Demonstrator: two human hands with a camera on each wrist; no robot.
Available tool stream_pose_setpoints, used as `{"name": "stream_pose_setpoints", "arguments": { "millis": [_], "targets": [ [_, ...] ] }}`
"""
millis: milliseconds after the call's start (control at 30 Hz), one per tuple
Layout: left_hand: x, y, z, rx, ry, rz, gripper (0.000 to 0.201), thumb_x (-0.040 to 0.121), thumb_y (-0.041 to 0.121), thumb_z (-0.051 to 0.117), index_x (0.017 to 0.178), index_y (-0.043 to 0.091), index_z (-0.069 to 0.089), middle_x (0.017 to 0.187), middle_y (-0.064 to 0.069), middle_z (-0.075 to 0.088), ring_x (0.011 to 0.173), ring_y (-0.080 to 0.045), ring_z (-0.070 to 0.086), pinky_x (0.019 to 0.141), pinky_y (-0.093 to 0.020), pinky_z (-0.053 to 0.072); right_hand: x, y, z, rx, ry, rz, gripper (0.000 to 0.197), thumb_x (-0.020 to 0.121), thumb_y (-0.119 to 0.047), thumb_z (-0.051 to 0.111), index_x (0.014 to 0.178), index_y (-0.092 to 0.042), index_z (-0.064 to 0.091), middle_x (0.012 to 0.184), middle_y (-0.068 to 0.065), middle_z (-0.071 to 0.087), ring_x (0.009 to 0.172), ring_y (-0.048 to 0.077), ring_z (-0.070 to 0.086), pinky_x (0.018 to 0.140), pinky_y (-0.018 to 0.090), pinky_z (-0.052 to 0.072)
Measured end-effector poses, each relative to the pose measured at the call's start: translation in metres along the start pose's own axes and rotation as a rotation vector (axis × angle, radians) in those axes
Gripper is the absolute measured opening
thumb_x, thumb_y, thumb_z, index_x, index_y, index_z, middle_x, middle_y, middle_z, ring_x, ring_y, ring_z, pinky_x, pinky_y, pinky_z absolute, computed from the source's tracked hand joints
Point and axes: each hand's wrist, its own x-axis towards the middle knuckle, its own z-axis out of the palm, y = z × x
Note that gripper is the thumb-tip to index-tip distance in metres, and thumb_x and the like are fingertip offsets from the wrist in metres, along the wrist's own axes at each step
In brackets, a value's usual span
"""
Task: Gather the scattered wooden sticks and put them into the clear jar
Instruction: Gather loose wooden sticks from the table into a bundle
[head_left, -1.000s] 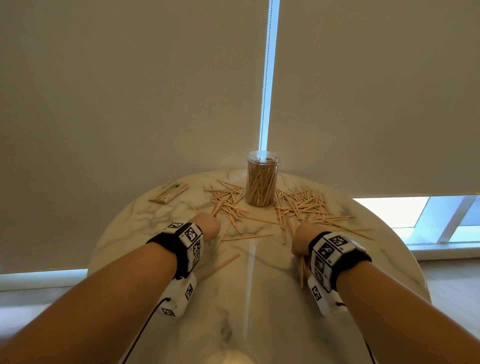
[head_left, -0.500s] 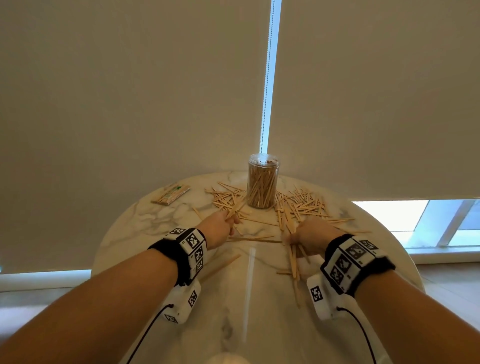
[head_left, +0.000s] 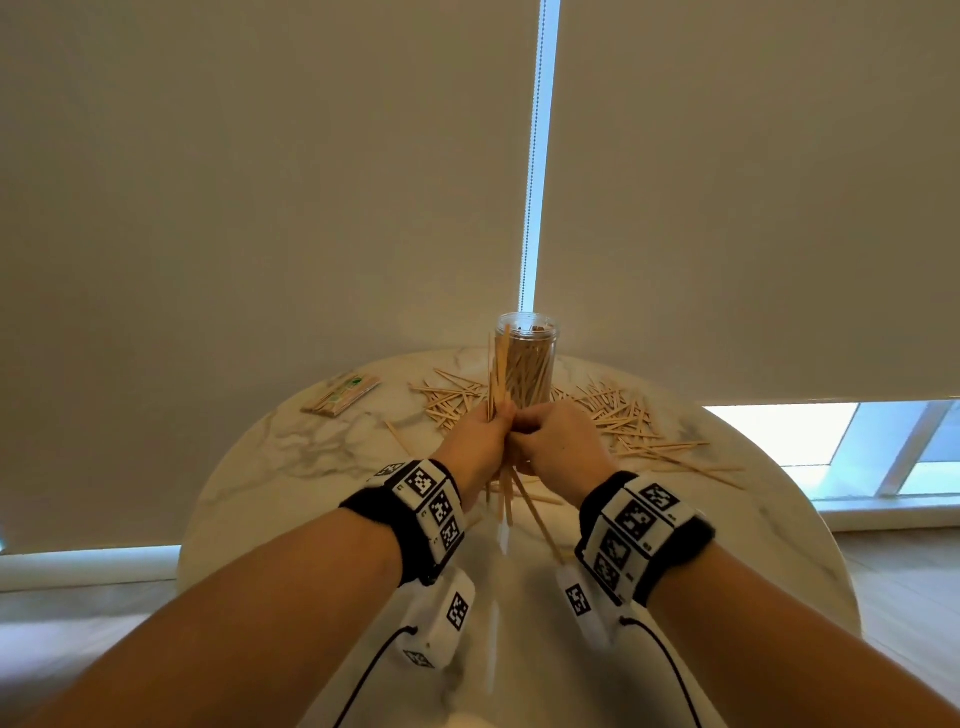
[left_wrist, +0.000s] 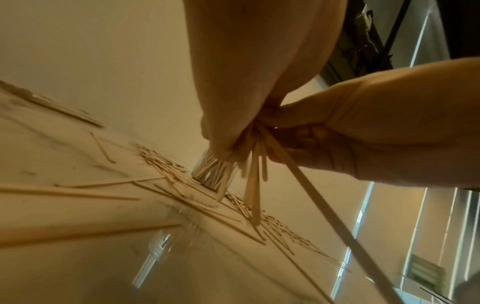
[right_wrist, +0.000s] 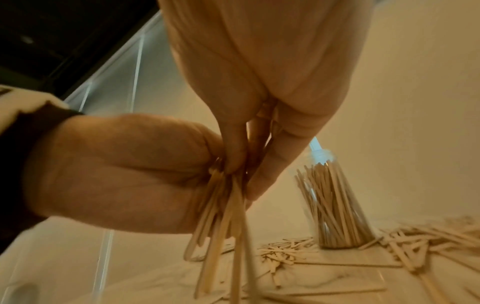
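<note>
Both hands meet above the table's middle, just in front of the clear jar (head_left: 527, 364). My left hand (head_left: 483, 436) grips a bundle of wooden sticks (head_left: 498, 374) held nearly upright, their lower ends hanging below the fist. My right hand (head_left: 553, 436) pinches the same bundle (right_wrist: 223, 236) from the right side. One long stick (left_wrist: 324, 216) slants out of the bundle toward me. The jar (right_wrist: 335, 205) stands upright, uncapped and packed with sticks. Loose sticks lie in piles left (head_left: 452, 400) and right (head_left: 628, 421) of the jar.
The round marble table (head_left: 311, 467) has a flat packet of sticks (head_left: 340, 395) at its back left. A few single sticks (head_left: 540, 499) lie under the hands. Roller blinds hang right behind the table, with a window strip at the right.
Both hands have lifted off the table and come together at the middle. The sticks they swept up are now held upright as one bundle in front of the jar.
</note>
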Motion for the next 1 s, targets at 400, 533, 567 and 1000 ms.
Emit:
{"name": "stream_pose_setpoints", "arguments": {
  "millis": [400, 533, 567, 1000],
  "targets": [
    [0.014, 0.010, -0.018, -0.417, 0.241, 0.117, 0.026, 0.105, 0.036, 0.041, 0.092, 0.015, 0.048, 0.061, 0.003, 0.038, 0.046, -0.010, 0.037, 0.054, -0.035, 0.048, -0.019, -0.010, 0.003, -0.401, -0.330, 0.187, 0.025, 0.090, -0.031, 0.073, 0.094, -0.007, 0.075, 0.085, 0.006, 0.078, 0.081, 0.019, 0.076, 0.076, 0.028, 0.062],
    [0.010, 0.012, -0.014, -0.414, 0.223, 0.129, 0.027, 0.104, 0.041, 0.043, 0.091, 0.018, 0.048, 0.060, 0.005, 0.036, 0.045, -0.008, 0.034, 0.051, -0.031, 0.041, -0.020, -0.007, 0.005, -0.229, -0.347, 0.197, 0.017, 0.093, -0.018, 0.070, 0.098, -0.002, 0.074, 0.087, 0.009, 0.078, 0.080, 0.017, 0.077, 0.075, 0.025, 0.062],
    [0.010, 0.013, -0.018, -0.400, 0.244, 0.142, 0.028, 0.104, 0.042, 0.042, 0.092, 0.018, 0.048, 0.060, 0.005, 0.037, 0.045, -0.008, 0.035, 0.050, -0.030, 0.041, -0.019, -0.005, 0.004, -0.273, -0.339, 0.182, 0.017, 0.093, -0.019, 0.070, 0.097, -0.003, 0.075, 0.086, 0.008, 0.078, 0.080, 0.017, 0.076, 0.077, 0.027, 0.062],
    [-0.027, 0.008, -0.014, 0.120, -0.023, 0.033, 0.030, 0.106, 0.041, 0.036, 0.111, 0.014, 0.049, 0.072, -0.002, 0.053, 0.052, -0.012, 0.047, 0.052, -0.030, 0.045, 0.003, -0.030, -0.027, 0.131, 0.000, -0.035, 0.010, 0.092, -0.019, 0.072, 0.092, -0.009, 0.072, 0.082, 0.005, 0.077, 0.068, 0.014, 0.072, 0.070, 0.029, 0.060]
  ]
}}
